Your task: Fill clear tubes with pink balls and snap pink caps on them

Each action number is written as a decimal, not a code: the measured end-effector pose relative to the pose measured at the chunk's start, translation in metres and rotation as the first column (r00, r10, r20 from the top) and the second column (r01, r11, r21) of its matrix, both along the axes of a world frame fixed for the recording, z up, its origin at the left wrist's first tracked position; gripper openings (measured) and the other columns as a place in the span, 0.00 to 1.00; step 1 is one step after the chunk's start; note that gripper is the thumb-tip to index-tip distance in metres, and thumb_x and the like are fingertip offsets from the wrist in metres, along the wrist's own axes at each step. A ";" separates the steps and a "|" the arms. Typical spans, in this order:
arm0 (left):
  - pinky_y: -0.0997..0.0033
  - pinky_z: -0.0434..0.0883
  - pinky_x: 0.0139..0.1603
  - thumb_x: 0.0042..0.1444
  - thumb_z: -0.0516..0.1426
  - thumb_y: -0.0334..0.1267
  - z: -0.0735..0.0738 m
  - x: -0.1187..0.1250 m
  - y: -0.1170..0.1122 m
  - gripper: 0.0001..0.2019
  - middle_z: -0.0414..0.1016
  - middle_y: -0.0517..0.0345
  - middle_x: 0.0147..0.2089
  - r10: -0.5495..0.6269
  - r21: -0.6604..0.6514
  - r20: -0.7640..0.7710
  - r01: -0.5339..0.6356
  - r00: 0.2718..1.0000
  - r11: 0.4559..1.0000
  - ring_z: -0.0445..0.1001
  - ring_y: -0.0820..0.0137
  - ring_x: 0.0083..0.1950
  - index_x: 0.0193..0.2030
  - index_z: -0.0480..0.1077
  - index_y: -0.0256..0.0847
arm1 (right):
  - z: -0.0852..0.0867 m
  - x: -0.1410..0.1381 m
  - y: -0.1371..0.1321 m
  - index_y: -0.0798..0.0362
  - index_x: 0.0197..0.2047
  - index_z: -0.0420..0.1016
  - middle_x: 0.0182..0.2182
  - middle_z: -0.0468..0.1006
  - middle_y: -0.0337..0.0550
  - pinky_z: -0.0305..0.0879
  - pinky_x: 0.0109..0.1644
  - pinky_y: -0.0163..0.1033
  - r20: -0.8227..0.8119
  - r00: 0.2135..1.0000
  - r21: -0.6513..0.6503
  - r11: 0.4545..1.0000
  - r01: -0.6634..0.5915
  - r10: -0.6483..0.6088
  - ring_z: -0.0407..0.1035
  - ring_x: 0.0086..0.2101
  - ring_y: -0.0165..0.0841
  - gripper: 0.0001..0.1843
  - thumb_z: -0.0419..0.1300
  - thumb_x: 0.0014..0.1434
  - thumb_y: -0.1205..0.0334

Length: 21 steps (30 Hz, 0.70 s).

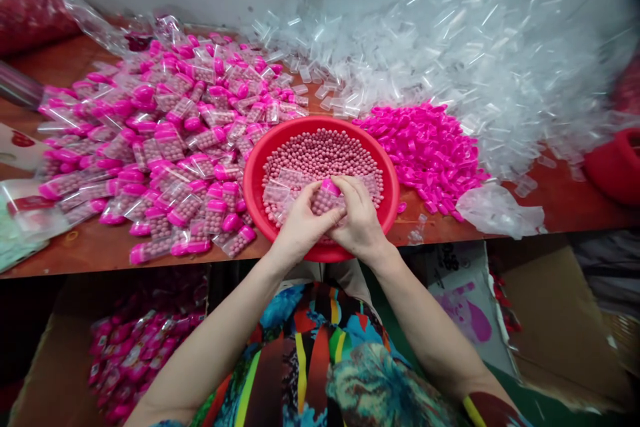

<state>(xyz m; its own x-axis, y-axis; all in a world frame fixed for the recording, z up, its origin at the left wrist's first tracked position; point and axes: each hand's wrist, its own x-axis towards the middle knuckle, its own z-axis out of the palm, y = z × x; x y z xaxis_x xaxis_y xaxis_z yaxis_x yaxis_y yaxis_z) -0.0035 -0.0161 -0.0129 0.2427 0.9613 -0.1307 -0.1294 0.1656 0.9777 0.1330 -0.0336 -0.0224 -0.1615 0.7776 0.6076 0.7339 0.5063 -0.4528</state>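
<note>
Black lettering (453, 256) on white panel (475, 300), not readable

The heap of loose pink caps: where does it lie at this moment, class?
In the head view, the heap of loose pink caps lies on the table, just right of the red bowl, with clear containers piled behind it.

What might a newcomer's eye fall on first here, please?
The red basin of pink beads, in the middle, likely draws the eye first, with the left hand and right hand holding a pink-capped container over it. A heap of filled containers spreads to its left; pink caps lie to its right, a mound of clear pieces behind.
</note>
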 end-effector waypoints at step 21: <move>0.70 0.69 0.42 0.58 0.62 0.45 0.005 -0.002 -0.002 0.10 0.73 0.59 0.32 -0.129 -0.137 0.256 0.168 0.958 0.976 0.69 0.69 0.36 0.32 0.76 0.40 | 0.004 -0.012 -0.005 0.58 0.57 0.69 0.45 0.74 0.57 0.62 0.55 0.58 0.176 0.964 -0.092 0.972 0.215 -0.197 0.66 0.47 0.52 0.32 0.65 0.53 0.50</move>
